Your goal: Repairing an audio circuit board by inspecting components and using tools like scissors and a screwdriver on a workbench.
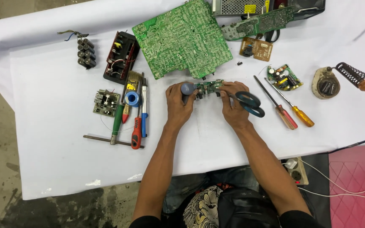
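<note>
The left hand (178, 103) and right hand (233, 103) pinch the ends of a small green circuit board (208, 87) at table centre, fingers curled around it. Blue-handled scissors (250, 104) lie touching the right hand at three o'clock; a large green board (178, 38) sits at twelve.

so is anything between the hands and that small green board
Nothing visible. Both the left hand and the right hand already grip the small circuit board at its ends, with blue-handled scissors lying against the right hand.
</note>
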